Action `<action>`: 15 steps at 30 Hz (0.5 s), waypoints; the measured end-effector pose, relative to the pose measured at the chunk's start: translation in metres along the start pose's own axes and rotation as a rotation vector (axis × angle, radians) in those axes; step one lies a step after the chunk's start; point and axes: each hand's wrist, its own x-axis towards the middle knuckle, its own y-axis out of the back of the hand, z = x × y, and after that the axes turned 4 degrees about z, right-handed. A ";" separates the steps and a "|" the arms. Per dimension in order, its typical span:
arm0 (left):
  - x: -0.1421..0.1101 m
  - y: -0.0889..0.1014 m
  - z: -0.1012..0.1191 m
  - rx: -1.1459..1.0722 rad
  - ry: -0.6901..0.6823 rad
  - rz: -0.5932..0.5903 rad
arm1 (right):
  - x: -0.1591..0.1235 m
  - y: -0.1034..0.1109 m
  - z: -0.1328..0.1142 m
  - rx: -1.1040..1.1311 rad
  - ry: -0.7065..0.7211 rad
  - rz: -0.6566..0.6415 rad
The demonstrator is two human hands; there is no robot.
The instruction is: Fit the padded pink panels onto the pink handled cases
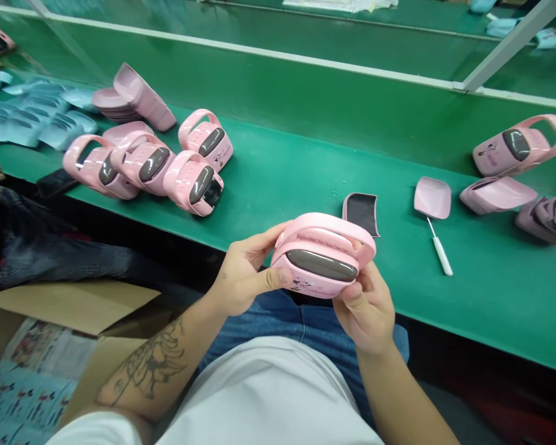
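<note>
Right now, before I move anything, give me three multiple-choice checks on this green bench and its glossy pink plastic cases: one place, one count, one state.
1. Where is the dark pad with a pink rim?
A) In the cardboard box
B) On the green bench
C) On the person's lap

2. How many pink cases with grey oval panels sit grouped left of the hands?
A) Two
B) Seven
C) Four

3. How is the pink handled case held?
A) Left hand only
B) Both hands
C) Not held

1: B, it lies just past the held case.
2: C, four sit clustered together.
3: B, the left hand and right hand both grip it.
</note>
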 end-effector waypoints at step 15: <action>-0.005 0.012 -0.023 0.525 -0.275 0.034 | 0.014 0.013 -0.028 -0.554 0.092 -0.127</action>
